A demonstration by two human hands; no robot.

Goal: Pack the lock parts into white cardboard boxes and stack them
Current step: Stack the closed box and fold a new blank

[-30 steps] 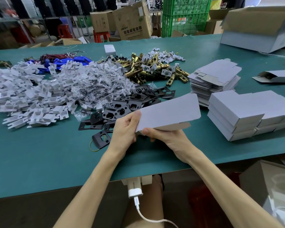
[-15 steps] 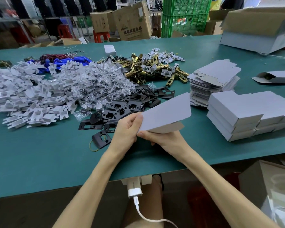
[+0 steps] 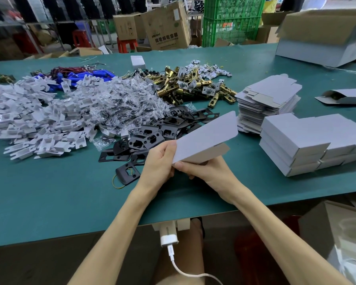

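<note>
A white cardboard box (image 3: 208, 136) is held tilted above the green table (image 3: 49, 198), its far end raised. My left hand (image 3: 158, 163) grips its near left corner, thumb on top. From below, my right hand (image 3: 206, 171) holds the near end, fingers curled under it. Black lock plates (image 3: 152, 136) lie just behind the hands. Brass latch bolts (image 3: 193, 87) are heaped farther back. Packed white boxes (image 3: 308, 140) stand stacked at the right, with a pile of flat box blanks (image 3: 267, 99) behind them.
White plastic inserts (image 3: 29, 120) and clear bagged screws (image 3: 123, 108) cover the left half of the table. An open box (image 3: 343, 96) lies at the far right, a large carton (image 3: 325, 38) behind it. A charger (image 3: 168, 235) hangs under the table edge.
The box has swung in my hands: its far end rose and turned toward me, so it looks shorter and more tilted. Both hands stayed in nearly the same place.
</note>
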